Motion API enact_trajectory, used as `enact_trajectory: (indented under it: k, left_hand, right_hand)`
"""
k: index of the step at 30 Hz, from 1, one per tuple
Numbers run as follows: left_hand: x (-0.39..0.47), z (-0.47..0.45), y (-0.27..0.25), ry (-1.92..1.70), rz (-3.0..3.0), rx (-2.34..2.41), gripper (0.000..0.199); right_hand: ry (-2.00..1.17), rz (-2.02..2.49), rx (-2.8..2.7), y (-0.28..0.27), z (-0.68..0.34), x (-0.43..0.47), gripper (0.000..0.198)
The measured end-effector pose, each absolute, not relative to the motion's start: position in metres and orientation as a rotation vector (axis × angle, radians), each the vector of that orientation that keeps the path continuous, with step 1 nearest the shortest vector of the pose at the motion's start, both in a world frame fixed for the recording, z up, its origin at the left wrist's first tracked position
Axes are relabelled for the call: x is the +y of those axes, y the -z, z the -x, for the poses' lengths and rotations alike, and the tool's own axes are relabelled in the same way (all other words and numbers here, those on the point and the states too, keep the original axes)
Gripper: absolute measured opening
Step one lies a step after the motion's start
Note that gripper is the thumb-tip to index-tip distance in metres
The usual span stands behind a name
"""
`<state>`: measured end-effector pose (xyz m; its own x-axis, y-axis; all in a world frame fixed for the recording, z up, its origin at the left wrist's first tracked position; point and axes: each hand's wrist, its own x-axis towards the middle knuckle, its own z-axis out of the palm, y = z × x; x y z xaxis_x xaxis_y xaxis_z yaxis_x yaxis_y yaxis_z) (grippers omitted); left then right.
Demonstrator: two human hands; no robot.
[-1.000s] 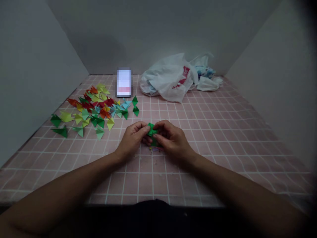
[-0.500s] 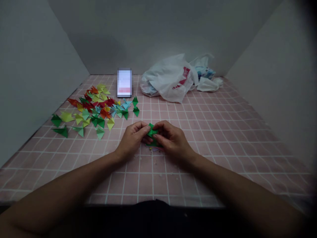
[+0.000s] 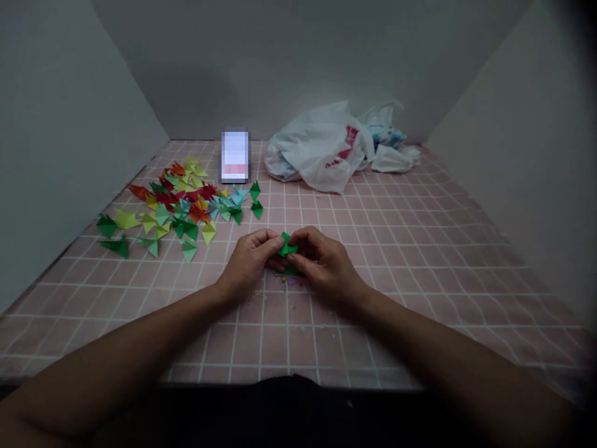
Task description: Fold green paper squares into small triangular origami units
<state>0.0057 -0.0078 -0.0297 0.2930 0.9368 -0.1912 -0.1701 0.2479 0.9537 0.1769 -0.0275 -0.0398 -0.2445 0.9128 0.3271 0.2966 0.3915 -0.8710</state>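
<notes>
Left hand (image 3: 249, 255): thumb and fingers pinching the left side of the green folded paper (image 3: 286, 246). Right hand (image 3: 326, 261): thumb and forefinger pinching its right side. Lower fingers of both partly hidden. Green folded paper is small, layered, held between the two hands; exact fold hard to make out. Just beneath it, a small paper stack (image 3: 290, 272), dark green on top, yellow and purple bits at the edge, partly covered by the right hand. Pale crumbs (image 3: 293, 306) nearer the person than the green paper. Left and beyond it: paper birds (image 3: 189, 229), many, in green, mint, yellow, orange, red, light blue, some overlapping. Beyond it, slightly left: upright screen, pixelated (image 3: 234, 155). Beyond it, slightly right: white plastic bag (image 3: 317, 152), red print; farther right, second bag (image 3: 390, 158), white and blue. All on pink, white-gridded tabletop (image 3: 396, 249).
</notes>
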Motion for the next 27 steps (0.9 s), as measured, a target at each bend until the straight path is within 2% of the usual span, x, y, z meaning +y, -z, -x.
enact_trajectory:
  k: [10, 27]
  left_hand:
    - [-0.0074, -0.0059, 0.0306, -0.933, -0.954, 0.965, 0.025]
    - [-0.0116, -0.0071, 0.0292, -0.994, -1.077, 1.029, 0.026]
  right_hand:
    - [-0.808, 1.069, -1.770, 0.0367, -0.1776, -0.0293, 0.007]
    - [-0.659, 1.027, -1.836, 0.0331, -0.1776, -0.0297, 0.016]
